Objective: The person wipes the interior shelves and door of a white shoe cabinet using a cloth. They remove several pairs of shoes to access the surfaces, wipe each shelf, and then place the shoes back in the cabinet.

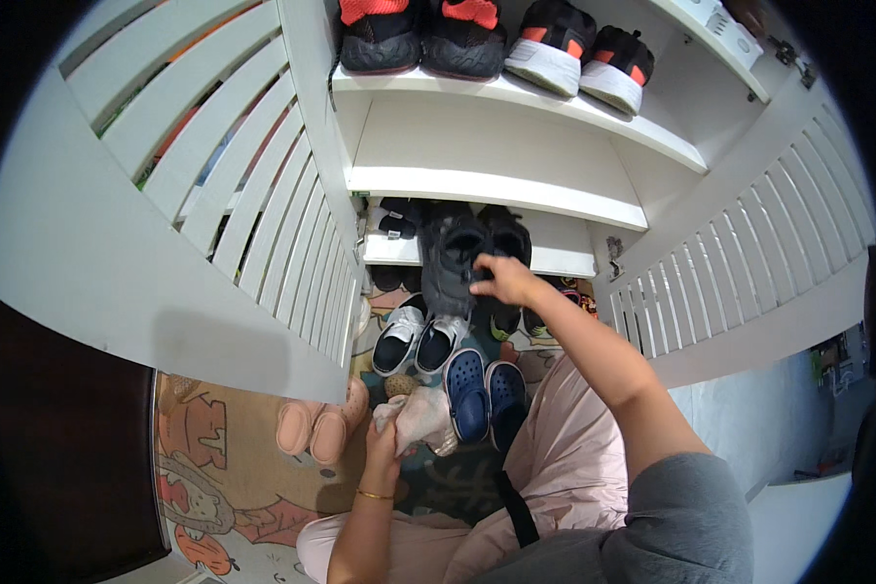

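My left hand (pixel 385 438) grips a crumpled pale cloth (pixel 425 417) above the floor mat. At the lowest cabinet shelf, the fingers of my right hand (pixel 507 280) close on the edge of a dark shoe (pixel 449 281). That shoe looks blurred and juts past the shelf's front edge, above a pair of white sneakers (pixel 401 328) with dark insoles. A second black shoe (pixel 509 230) sits on the shelf just behind my right hand. Navy clogs (pixel 467 394) lie right of the cloth.
Louvred white doors stand swung out at left (pixel 263 219) and right (pixel 744 255). Black-and-red shoes (pixel 463 44) and black-and-white sneakers (pixel 551 51) occupy the upper shelf (pixel 438 84). Pink clogs (pixel 310 431) rest on the patterned mat (pixel 263 496). More shoes (pixel 506 321) lie beneath the bottom shelf.
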Available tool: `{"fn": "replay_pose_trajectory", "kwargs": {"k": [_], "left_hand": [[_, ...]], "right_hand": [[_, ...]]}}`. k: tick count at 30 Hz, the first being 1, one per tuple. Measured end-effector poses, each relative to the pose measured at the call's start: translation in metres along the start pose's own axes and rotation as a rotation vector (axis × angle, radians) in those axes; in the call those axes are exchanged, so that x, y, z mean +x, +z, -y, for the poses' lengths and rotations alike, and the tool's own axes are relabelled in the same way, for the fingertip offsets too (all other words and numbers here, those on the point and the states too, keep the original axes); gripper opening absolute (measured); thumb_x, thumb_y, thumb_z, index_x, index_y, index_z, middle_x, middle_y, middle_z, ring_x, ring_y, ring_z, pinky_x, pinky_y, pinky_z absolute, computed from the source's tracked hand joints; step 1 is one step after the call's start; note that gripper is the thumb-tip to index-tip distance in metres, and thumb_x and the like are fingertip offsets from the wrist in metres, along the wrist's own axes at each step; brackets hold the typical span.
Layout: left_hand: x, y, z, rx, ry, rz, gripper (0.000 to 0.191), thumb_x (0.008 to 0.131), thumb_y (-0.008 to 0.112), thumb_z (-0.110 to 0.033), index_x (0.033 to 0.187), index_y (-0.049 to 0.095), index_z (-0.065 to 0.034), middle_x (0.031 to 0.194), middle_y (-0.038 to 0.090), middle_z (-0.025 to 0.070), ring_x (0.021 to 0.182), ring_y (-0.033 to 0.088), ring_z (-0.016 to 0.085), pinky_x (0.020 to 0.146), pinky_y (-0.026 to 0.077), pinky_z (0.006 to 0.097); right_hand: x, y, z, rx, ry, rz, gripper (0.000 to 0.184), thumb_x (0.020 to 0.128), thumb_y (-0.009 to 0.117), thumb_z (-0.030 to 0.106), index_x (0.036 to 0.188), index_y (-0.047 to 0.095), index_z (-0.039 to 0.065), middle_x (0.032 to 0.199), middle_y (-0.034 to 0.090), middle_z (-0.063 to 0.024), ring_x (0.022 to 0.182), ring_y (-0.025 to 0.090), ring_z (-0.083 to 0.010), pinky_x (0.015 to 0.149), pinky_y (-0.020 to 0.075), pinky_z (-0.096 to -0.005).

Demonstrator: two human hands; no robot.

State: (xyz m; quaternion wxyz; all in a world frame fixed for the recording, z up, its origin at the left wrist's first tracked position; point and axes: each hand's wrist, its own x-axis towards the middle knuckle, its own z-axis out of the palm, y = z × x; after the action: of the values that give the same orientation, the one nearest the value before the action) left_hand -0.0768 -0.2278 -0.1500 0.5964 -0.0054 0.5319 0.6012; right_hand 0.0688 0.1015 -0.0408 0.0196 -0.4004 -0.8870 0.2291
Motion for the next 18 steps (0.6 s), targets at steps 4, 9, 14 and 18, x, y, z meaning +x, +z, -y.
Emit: {"fn": "replay_pose_trajectory", "kwargs": {"k": [4,9,14,18], "left_hand": [[0.013,-0.007,0.003,0.008,0.014,0.063,0.028,0.088,0.054,-0.024,0.112,0.049,-0.0099,0.092,0.063,0.0070,0.065,0.064,0.018,0.038,0.048,0.0268],[0.019,0.001,-0.004,0.005,0.010,0.097,0.028,0.088,0.055,-0.025,0.111,0.051,-0.0093,0.090,0.064,0.0062,0.066,0.064,0.016,0.036,0.047,0.0248],[0.022,0.016,-0.008,-0.064,-0.028,0.098,0.026,0.089,0.055,-0.022,0.110,0.051,-0.0091,0.091,0.064,0.0075,0.067,0.064,0.018,0.035,0.047,0.0270],[0.027,0.025,-0.011,-0.130,0.008,0.128,0.022,0.089,0.052,-0.016,0.110,0.050,-0.0089,0.092,0.063,0.0091,0.066,0.064,0.020,0.035,0.046,0.0273]], "right_hand": [[-0.068,-0.037,0.043,-0.006,-0.164,0.017,0.042,0.077,0.069,0.029,0.107,0.054,0.004,0.095,0.061,-0.0224,0.091,0.058,-0.0384,0.078,0.0453,-0.0423],[-0.119,-0.112,0.099,0.408,-0.045,0.137,0.039,0.084,0.063,0.019,0.118,0.051,0.003,0.104,0.061,-0.0125,0.099,0.055,-0.0193,0.088,0.0423,-0.0317],[-0.165,-0.179,0.154,0.051,-0.203,-0.027,0.036,0.080,0.067,0.022,0.108,0.053,0.004,0.094,0.057,-0.0175,0.093,0.054,-0.0343,0.080,0.0432,-0.0386],[-0.164,-0.193,0.179,-0.126,-0.271,-0.146,0.038,0.078,0.067,0.030,0.103,0.054,0.004,0.086,0.055,-0.0194,0.087,0.053,-0.0370,0.075,0.0435,-0.0421]]}}
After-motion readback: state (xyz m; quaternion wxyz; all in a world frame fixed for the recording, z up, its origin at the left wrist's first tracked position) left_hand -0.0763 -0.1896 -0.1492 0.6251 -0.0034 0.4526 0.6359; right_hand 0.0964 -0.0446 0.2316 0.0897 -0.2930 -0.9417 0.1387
